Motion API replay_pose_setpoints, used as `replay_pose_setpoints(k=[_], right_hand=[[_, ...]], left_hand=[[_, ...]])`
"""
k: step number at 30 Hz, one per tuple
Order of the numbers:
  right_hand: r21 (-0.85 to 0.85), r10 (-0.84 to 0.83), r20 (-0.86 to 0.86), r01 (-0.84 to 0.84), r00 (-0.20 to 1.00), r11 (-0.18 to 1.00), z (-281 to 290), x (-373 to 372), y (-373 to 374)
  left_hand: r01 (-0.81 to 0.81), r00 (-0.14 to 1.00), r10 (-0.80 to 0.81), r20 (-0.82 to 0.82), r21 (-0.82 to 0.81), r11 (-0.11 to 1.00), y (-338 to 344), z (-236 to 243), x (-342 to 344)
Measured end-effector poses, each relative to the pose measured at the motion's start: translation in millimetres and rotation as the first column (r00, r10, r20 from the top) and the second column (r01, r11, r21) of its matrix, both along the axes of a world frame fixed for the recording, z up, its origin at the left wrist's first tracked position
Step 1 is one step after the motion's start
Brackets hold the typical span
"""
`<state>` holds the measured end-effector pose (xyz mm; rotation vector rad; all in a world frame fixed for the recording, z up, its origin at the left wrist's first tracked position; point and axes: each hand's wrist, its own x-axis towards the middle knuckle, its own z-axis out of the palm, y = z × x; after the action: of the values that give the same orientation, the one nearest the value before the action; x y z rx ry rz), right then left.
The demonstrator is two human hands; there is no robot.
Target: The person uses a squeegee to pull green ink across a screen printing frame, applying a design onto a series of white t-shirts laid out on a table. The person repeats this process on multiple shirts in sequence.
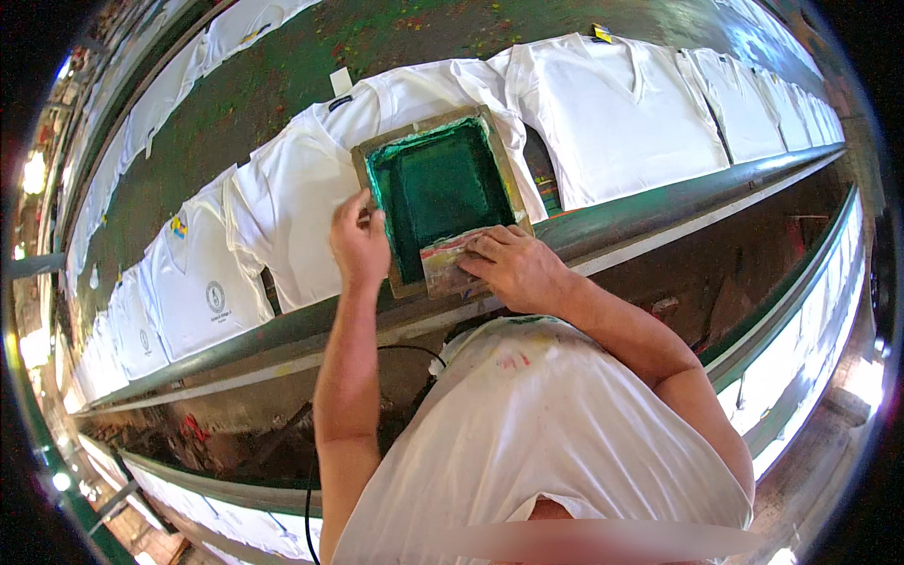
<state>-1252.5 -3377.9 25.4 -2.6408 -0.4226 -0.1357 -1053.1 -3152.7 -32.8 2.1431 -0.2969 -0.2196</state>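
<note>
A screen printing frame (516, 188) with a wooden rim and dark green mesh lies over a white T-shirt (306, 160) on the long bench. At its left rim is my left hand (361, 243), its fingers curled closed against the wood. My right hand (518, 268) grips a squeegee (441, 270), a flat, stained, pale piece with a red strip along its top. The squeegee rests at the frame's near end, and my fingers cover its right part. What lies beneath the frame is hidden.
White T-shirts (626, 118) lie side by side along the green bench (424, 38). To the left, one shirt (202, 273) bears a dark round print. A rail (650, 212) runs along the near bench edge. Behind me stands another bench with white shirts (800, 339).
</note>
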Motion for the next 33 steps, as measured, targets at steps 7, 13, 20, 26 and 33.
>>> replay_pose_setpoints(k=[7, 13, 20, 26, 33], right_hand=[[0.341, -0.291, 0.045, 0.26, 0.956, 0.903, -1, -10, -15], [0.488, -0.588, -0.045, 0.531, 0.807, 0.692, -26, -14, -35], [0.639, -0.474, -0.49, 0.671, 0.732, 0.375, -61, -9, -50], [0.625, -0.485, -0.403, 0.621, 0.776, 0.473, -49, -9, -57], [0.843, -0.466, -0.373, 0.503, 0.803, 0.192, -47, -30, -116]], left_hand=[[0.021, 0.928, 0.004, 0.374, -0.063, 0.998, -1, -36, -41], [0.081, 0.819, -0.054, 0.572, -0.022, 0.996, 3, -33, -47], [0.047, 0.761, -0.003, 0.648, -0.05, 0.998, 6, -34, -62], [0.014, 0.784, 0.027, 0.62, -0.062, 0.998, 1, -23, -60], [-0.029, 0.947, 0.11, 0.301, -0.259, 0.965, -71, 4, -82]])
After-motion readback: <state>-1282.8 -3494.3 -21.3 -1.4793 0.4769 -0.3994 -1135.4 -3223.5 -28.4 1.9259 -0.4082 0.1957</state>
